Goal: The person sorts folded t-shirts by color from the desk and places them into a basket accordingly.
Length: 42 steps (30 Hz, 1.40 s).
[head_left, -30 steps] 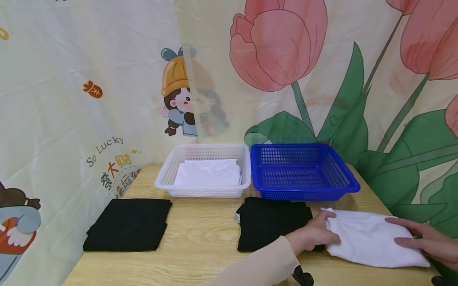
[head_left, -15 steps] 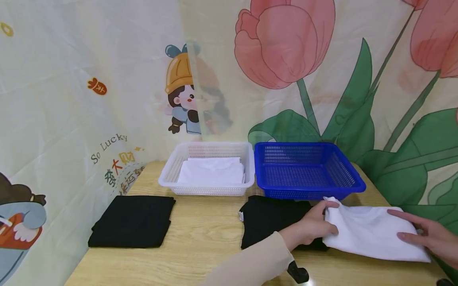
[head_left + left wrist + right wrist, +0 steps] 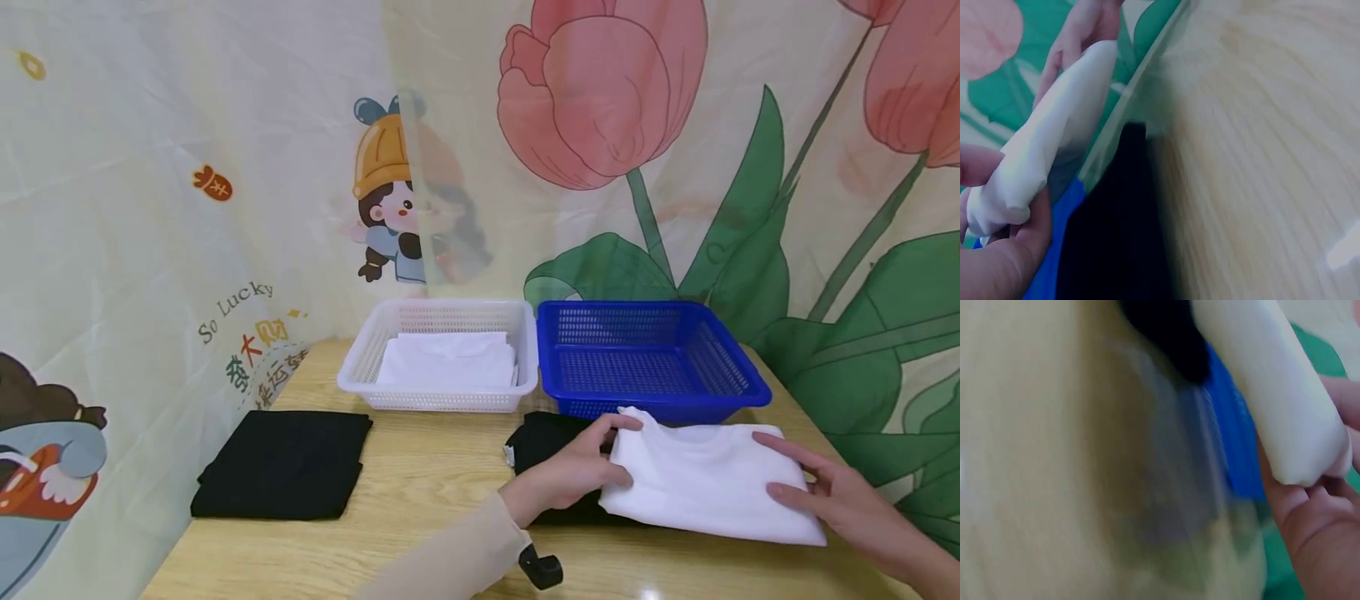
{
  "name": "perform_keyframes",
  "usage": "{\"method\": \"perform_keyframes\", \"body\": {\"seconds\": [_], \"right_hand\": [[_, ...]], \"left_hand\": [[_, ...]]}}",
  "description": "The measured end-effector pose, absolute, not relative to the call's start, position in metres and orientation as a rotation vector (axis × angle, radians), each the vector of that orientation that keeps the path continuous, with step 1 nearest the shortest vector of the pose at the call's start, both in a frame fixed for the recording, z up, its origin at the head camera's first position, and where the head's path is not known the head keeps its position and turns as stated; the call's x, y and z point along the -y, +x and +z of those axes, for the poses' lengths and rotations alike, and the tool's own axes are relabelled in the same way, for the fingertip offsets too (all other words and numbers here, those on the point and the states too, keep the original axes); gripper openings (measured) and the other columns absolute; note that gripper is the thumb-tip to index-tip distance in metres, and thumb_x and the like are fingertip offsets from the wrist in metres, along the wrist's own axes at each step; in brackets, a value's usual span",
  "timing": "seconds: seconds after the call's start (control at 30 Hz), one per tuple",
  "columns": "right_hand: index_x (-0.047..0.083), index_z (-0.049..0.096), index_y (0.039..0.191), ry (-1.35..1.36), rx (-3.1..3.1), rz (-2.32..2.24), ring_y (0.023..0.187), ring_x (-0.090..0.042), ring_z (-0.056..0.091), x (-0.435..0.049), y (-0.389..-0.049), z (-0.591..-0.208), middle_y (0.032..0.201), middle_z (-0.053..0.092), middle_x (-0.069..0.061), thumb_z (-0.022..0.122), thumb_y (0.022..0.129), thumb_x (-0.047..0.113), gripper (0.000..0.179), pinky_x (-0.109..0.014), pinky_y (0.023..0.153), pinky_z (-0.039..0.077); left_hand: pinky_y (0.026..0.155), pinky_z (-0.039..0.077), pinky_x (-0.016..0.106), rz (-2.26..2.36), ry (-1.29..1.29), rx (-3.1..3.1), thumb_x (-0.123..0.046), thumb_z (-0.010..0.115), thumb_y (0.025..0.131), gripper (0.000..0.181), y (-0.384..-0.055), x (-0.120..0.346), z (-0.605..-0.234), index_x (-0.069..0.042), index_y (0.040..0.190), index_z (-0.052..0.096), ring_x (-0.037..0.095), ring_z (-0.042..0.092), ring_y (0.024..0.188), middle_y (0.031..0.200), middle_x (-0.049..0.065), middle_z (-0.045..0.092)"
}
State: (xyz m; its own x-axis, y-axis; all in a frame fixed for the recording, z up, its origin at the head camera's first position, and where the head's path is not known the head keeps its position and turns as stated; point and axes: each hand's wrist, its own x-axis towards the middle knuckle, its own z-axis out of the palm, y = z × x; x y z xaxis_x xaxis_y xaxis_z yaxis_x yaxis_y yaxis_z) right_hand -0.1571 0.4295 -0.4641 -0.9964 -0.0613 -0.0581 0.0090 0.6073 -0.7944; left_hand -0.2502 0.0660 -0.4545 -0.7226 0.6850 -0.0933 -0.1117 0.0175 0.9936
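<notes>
Between my two hands is a folded white T-shirt (image 3: 705, 483), its neckline toward the back. My left hand (image 3: 566, 475) pinches its left edge, with the thumb on one side and fingers on the other, as the left wrist view shows. On the opposite edge, my right hand (image 3: 832, 496) grips the cloth between thumb and fingers. Both wrist views show the shirt raised off the table. Below and partly hidden by it lies a folded black garment (image 3: 547, 437) with a small white tag.
A white basket (image 3: 435, 400) with folded white clothing inside stands at the back. Beside it on the right is a blue basket (image 3: 652, 375), its bottom bare. Another folded black garment (image 3: 285, 462) lies at the left of the wooden table (image 3: 435, 475). A printed cloth (image 3: 300, 125) hangs behind.
Both hands have lifted the white T-shirt and carried it left, from beside the middle black garment to over it. The baskets and black garments stay put; the head view shifted slightly.
</notes>
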Motion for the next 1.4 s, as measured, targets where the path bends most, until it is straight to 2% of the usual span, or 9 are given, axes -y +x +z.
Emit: {"method": "perform_keyframes", "body": {"seconds": [0.13,0.27,0.37,0.53,0.63,0.73,0.87,1.1,1.4], "right_hand": [[0.018,0.038,0.166,-0.054,-2.743,-1.432,0.083,-0.009,0.054,-0.392,-0.161,-0.467,0.149,0.042,-0.006,0.069,0.106,0.027,0.068,-0.026,0.066,0.049],[0.014,0.041,0.164,-0.033,-2.75,-1.435,0.089,-0.009,0.055,-0.353,-0.166,-0.468,0.159,0.039,-0.027,0.073,0.103,0.032,0.072,-0.024,0.069,0.049],[0.012,0.042,0.163,-0.02,-2.709,-1.493,0.095,-0.013,0.061,-0.329,-0.17,-0.466,0.165,0.032,-0.031,0.075,0.101,0.03,0.073,-0.025,0.075,0.054],[0.012,0.043,0.163,-0.028,-2.627,-1.631,0.094,-0.015,0.067,-0.298,-0.175,-0.462,0.164,0.035,-0.029,0.078,0.1,0.025,0.073,-0.028,0.075,0.057],[0.014,0.045,0.162,-0.07,-2.601,-1.698,0.084,-0.013,0.065,-0.282,-0.178,-0.457,0.158,0.042,-0.025,0.078,0.099,0.023,0.072,-0.029,0.07,0.057],[0.019,0.048,0.161,-0.074,-2.596,-1.715,0.074,-0.013,0.055,-0.264,-0.181,-0.448,0.134,0.051,-0.02,0.08,0.098,0.025,0.071,-0.027,0.063,0.051],[0.023,0.05,0.16,-0.088,-2.554,-1.769,0.077,-0.015,0.056,-0.24,-0.184,-0.434,0.123,0.052,-0.017,0.082,0.096,0.026,0.071,-0.027,0.064,0.053],[0.022,0.047,0.162,-0.242,-2.518,-1.891,0.089,-0.025,0.07,-0.204,-0.213,-0.405,0.148,0.05,-0.025,0.08,0.097,0.021,0.073,-0.032,0.076,0.062],[0.024,0.038,0.166,-0.32,-2.527,-1.849,0.109,-0.036,0.066,-0.17,-0.274,-0.384,0.16,0.037,-0.023,0.079,0.098,0.017,0.08,-0.04,0.091,0.061]], "left_hand": [[0.095,0.055,0.04,1.756,0.588,-1.75,0.014,0.07,0.083,0.069,-0.259,-0.034,-0.457,-0.028,0.138,0.058,0.021,0.06,0.112,0.132,0.006,0.054],[0.091,0.056,0.039,1.761,0.563,-1.793,0.009,0.073,0.087,0.062,-0.269,-0.006,-0.464,-0.022,0.137,0.058,0.023,0.062,0.11,0.13,0.009,0.056],[0.089,0.057,0.04,1.775,0.547,-1.809,0.007,0.074,0.089,0.058,-0.276,0.017,-0.469,-0.019,0.138,0.057,0.025,0.062,0.109,0.128,0.013,0.056],[0.091,0.057,0.043,1.76,0.553,-1.82,0.004,0.074,0.093,0.058,-0.282,0.052,-0.462,-0.021,0.142,0.054,0.029,0.061,0.112,0.136,0.015,0.052],[0.09,0.058,0.043,1.744,0.583,-1.82,0.004,0.074,0.094,0.06,-0.284,0.072,-0.451,-0.019,0.144,0.052,0.028,0.061,0.113,0.14,0.015,0.049],[0.088,0.059,0.042,1.727,0.615,-1.826,0.003,0.073,0.095,0.06,-0.284,0.094,-0.438,-0.016,0.147,0.05,0.028,0.063,0.111,0.141,0.015,0.047],[0.09,0.059,0.042,1.708,0.645,-1.84,0.002,0.073,0.096,0.062,-0.283,0.123,-0.417,-0.015,0.149,0.046,0.029,0.062,0.113,0.143,0.016,0.044],[0.092,0.058,0.044,1.761,0.645,-1.939,-0.003,0.074,0.097,0.065,-0.297,0.161,-0.38,-0.018,0.152,0.043,0.032,0.059,0.12,0.153,0.014,0.039],[0.091,0.057,0.037,1.876,0.54,-2.089,-0.003,0.074,0.097,0.069,-0.336,0.181,-0.368,-0.018,0.156,0.042,0.03,0.055,0.122,0.148,0.015,0.043]]}}
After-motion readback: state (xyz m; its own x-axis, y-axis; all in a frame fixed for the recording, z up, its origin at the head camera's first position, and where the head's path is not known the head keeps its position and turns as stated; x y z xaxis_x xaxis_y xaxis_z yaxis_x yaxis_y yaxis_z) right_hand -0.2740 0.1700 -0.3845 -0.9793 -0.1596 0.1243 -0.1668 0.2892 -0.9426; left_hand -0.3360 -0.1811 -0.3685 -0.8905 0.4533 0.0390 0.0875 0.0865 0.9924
